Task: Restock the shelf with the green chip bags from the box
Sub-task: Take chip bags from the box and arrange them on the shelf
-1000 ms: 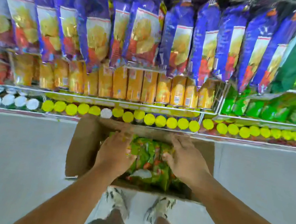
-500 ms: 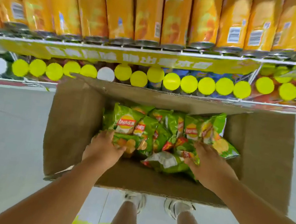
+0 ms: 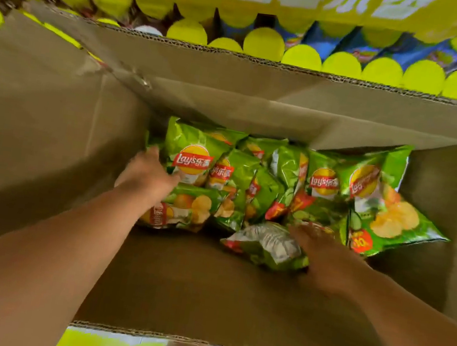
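Two hands are being lowered into the cardboard box [image 3: 51, 122]. The right hand [image 3: 324, 255] is being laid on a face-down green chip bag [image 3: 267, 245], lying crosswise nearest the body; whether it is gripped cannot be told. The left hand [image 3: 147, 172] is being pressed against the leftmost Lay's bag [image 3: 191, 155], fingers hidden. Farther back, the remaining bags are being kept upright beneath the box's far flap [image 3: 263, 89], with yellow-lidded canisters [image 3: 301, 56] being shown beyond.

Both hands deeper among green chip bags [image 3: 291, 200] (camera lower).
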{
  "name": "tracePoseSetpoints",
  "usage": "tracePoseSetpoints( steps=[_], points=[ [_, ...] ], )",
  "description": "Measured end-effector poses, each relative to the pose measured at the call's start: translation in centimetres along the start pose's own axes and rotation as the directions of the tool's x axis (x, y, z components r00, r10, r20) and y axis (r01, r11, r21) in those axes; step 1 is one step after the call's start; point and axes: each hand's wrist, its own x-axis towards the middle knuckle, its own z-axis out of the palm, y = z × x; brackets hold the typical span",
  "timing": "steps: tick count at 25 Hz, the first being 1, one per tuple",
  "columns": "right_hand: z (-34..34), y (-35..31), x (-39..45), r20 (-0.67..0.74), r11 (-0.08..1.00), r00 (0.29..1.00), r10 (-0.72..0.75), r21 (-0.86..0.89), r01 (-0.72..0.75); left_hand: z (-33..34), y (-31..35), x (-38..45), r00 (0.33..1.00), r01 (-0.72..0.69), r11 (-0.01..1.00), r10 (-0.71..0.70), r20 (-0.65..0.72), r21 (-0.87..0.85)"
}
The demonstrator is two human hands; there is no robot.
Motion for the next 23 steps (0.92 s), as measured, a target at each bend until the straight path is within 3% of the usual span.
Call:
tracePoseSetpoints(
  steps=[3, 7, 10, 13, 16, 20, 23],
  points=[
    [0.7, 1.0, 1.7, 0.004, 0.995, 1.000, 0.004, -0.103, -0.004, 1.1, 0.1, 2.5, 0.999, 0.053, 0.999, -0.053, 0.012, -0.007],
    [0.1, 0.7, 2.9, -0.152, 0.990, 0.988, -0.029, -0.142, 0.007, 2.5, -0.6, 4.1, 0.995, 0.058, 0.998, -0.058, 0.076, 0.004],
    [-2.2, 0.2, 3.6, -0.243, 0.995, 0.968, 0.061, 0.093, -0.039, 2.9, -1.2, 5.2, 0.996, 0.042, 0.999, -0.043, 0.072, 0.009],
    [-4.9, 0.2, 4.9, -0.319, 0.923, 0.926, 0.204, 0.378, -0.072, 2.9, -1.0, 6.3, 0.998, 0.027, 1.000, -0.028, 0.058, 0.015],
    [-6.3, 0.1, 6.8, -0.314, 0.855, 0.909, 0.275, 0.511, -0.082, 3.1, -0.8, 7.3, 0.997, 0.024, 1.000, -0.025, 0.069, 0.006],
    [-6.6, -0.3, 8.8, -0.192, 0.617, 0.944, 0.270, 0.787, -0.016, 3.4, -0.8, 7.8, 0.997, -0.009, 0.999, 0.012, 0.080, -0.031],
    [-6.7, -1.0, 8.1, -0.156, 0.507, 0.955, 0.251, 0.862, 0.007, 3.1, -0.7, 6.9, 0.995, -0.076, 0.972, 0.089, 0.048, -0.223]
  ],
)
